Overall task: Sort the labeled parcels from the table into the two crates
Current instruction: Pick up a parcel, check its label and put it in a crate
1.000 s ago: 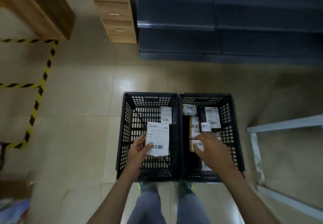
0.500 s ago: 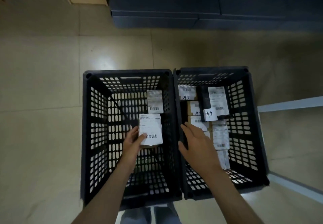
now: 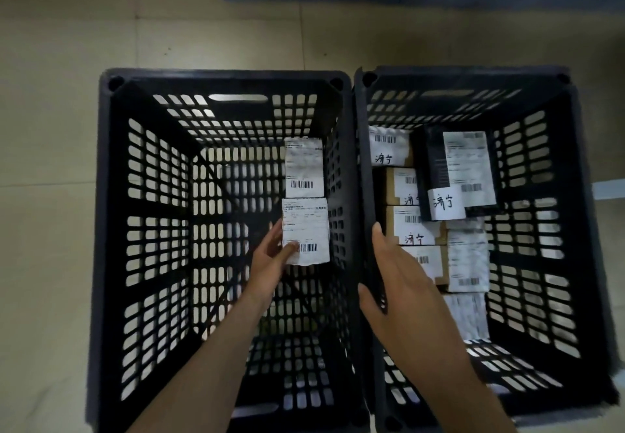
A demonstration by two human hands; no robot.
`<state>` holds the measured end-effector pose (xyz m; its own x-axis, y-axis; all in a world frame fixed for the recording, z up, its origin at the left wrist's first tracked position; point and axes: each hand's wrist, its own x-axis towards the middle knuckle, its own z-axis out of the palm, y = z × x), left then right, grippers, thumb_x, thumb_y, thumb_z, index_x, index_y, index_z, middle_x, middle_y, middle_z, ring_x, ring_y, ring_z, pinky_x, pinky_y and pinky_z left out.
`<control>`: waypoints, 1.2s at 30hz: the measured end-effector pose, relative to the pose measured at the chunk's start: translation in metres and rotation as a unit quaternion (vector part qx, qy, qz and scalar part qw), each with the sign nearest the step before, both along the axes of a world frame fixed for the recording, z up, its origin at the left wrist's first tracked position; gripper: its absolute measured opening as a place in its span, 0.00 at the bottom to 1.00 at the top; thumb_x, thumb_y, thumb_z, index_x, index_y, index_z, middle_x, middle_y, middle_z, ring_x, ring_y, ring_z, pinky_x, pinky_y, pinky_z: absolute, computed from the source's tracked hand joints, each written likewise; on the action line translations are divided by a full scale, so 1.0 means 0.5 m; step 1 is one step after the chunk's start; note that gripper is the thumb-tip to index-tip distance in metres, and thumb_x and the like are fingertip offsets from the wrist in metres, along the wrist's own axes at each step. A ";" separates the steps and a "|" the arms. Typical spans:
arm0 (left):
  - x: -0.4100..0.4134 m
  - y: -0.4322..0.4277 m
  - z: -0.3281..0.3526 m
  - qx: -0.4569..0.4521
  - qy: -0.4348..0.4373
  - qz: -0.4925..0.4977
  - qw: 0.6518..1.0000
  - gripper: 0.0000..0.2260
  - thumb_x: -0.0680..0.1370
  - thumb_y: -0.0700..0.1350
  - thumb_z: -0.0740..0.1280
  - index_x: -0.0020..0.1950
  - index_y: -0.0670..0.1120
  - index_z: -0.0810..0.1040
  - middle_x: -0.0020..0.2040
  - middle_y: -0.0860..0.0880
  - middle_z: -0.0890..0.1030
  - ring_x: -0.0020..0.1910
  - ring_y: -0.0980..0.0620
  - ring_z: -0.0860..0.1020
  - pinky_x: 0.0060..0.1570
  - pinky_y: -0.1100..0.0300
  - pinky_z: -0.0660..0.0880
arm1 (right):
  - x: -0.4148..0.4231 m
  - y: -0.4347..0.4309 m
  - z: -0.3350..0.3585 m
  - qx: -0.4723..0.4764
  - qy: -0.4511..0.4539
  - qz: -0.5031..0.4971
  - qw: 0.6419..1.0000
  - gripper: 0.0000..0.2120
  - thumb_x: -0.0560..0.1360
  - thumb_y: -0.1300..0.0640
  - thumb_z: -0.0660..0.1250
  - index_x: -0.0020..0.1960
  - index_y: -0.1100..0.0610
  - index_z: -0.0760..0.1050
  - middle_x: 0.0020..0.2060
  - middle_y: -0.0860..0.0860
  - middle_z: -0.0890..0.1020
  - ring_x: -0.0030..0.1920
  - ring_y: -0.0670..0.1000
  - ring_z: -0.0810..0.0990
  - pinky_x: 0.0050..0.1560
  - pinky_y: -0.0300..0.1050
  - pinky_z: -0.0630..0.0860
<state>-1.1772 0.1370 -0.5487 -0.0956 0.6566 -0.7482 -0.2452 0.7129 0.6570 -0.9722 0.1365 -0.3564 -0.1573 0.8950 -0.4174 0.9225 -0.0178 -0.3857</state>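
Lowered deeper into left crate (image 3: pixel 105 196) than half a second ago: white parcel (image 3: pixel 306 226), barcode label facing up, pinched at its near-left corner by thumb and fingers of left hand (image 3: pixel 270 265), close to the right wall, just nearer than second labeled parcel (image 3: pixel 303 169). Held over inner edge of right crate (image 3: pixel 463 72): right hand (image 3: pixel 402 284), fingers straight, together, holding nothing.

1 view only: head-worn, wide-angle. Scene is viewed steeply downward, almost vertically, from close above. Frame is largely filled by 2 crates, left crate (image 3: pixel 223 76) and right crate (image 3: pixel 463 72); floor (image 3: pixel 67 44) is seen along upper and left edges.
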 end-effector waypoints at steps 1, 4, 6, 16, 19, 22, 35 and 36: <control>0.003 0.002 -0.007 0.009 0.002 -0.006 1.000 0.29 0.80 0.41 0.74 0.79 0.54 0.70 0.69 0.53 0.81 0.67 0.55 0.80 0.54 0.70 0.79 | 0.002 0.000 -0.002 0.002 0.002 0.001 1.000 0.42 0.82 0.45 0.63 0.84 0.44 0.38 0.80 0.44 0.62 0.79 0.45 0.62 0.76 0.51 0.69; 0.012 0.010 -0.027 0.024 0.016 -0.035 0.999 0.32 0.78 0.42 0.76 0.80 0.56 0.69 0.70 0.55 0.80 0.67 0.56 0.79 0.56 0.67 0.79 | 0.006 0.000 -0.006 0.007 0.009 0.004 1.000 0.41 0.82 0.46 0.63 0.84 0.44 0.39 0.81 0.43 0.60 0.80 0.45 0.59 0.77 0.50 0.67; 0.017 0.015 -0.035 0.018 0.048 -0.051 0.997 0.33 0.79 0.43 0.75 0.81 0.56 0.67 0.72 0.56 0.79 0.68 0.57 0.78 0.59 0.67 0.79 | 0.005 0.001 -0.007 0.008 0.015 0.007 1.000 0.40 0.82 0.46 0.62 0.84 0.44 0.40 0.81 0.43 0.60 0.81 0.44 0.58 0.78 0.50 0.66; 0.036 0.049 -0.048 -0.047 0.159 -0.107 0.980 0.37 0.79 0.49 0.76 0.84 0.56 0.62 0.76 0.52 0.75 0.74 0.48 0.74 0.75 0.45 0.70 | 0.006 0.001 0.004 -0.004 0.009 0.025 1.000 0.41 0.83 0.46 0.61 0.84 0.45 0.35 0.82 0.41 0.53 0.82 0.43 0.50 0.78 0.49 0.64; 0.034 0.048 0.031 -0.057 0.174 -0.137 0.974 0.41 0.80 0.47 0.74 0.86 0.51 0.52 0.81 0.50 0.68 0.79 0.46 0.67 0.77 0.49 0.64 | 0.012 0.001 0.031 -0.011 -0.006 0.044 0.999 0.38 0.84 0.45 0.60 0.84 0.45 0.39 0.83 0.43 0.50 0.82 0.45 0.51 0.79 0.51 0.63; 0.011 0.022 0.141 -0.046 0.263 -0.232 0.935 0.38 0.81 0.51 0.73 0.86 0.53 0.54 0.82 0.50 0.65 0.80 0.45 0.64 0.77 0.44 0.65 | 0.018 -0.004 0.083 -0.013 -0.010 0.039 0.999 0.33 0.83 0.46 0.62 0.84 0.48 0.53 0.82 0.48 0.58 0.81 0.49 0.59 0.76 0.53 0.68; -0.093 -0.116 0.693 0.189 0.541 -0.383 0.724 0.18 0.74 0.47 0.77 0.63 0.48 0.83 0.57 0.49 0.84 0.54 0.44 0.82 0.44 0.49 0.81 | 0.043 -0.091 0.392 0.069 -0.015 0.024 0.997 0.17 0.78 0.54 0.72 0.66 0.54 0.80 0.60 0.50 0.82 0.56 0.54 0.82 0.50 0.54 0.82; -0.098 -0.127 0.723 0.207 0.550 -0.384 0.712 0.17 0.73 0.47 0.77 0.61 0.48 0.84 0.56 0.49 0.84 0.53 0.44 0.82 0.43 0.50 0.81 | 0.040 -0.108 0.414 0.074 -0.012 0.016 0.997 0.17 0.77 0.55 0.72 0.65 0.54 0.80 0.59 0.49 0.83 0.55 0.54 0.82 0.49 0.53 0.82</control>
<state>-1.2264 0.0736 -0.1871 0.0323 0.9740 -0.2243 0.9378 0.0481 0.3439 -0.9521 0.0826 -0.1495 -0.1776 0.9418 -0.2855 0.9304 0.0663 -0.3604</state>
